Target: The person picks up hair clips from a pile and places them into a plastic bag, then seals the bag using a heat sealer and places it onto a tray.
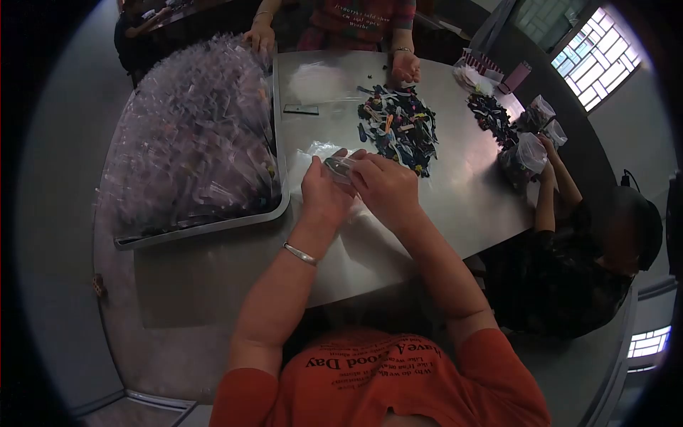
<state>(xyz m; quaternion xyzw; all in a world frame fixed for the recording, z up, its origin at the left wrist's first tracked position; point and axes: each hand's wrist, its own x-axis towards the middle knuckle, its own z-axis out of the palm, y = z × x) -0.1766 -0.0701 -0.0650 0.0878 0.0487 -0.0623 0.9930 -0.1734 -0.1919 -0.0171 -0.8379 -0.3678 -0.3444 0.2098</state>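
Over the metal table, my left hand and my right hand are close together. Both hold a small clear plastic bag with a dark item inside it. A silver bracelet is on my left wrist. Just beyond my hands lies a pile of small dark and coloured pieces. More clear bags lie flat on the table under my hands.
A large metal tray heaped with filled clear bags stands at the left. A person across the table rests a hand near the pile. Another person at the right holds a bag beside a second dark pile.
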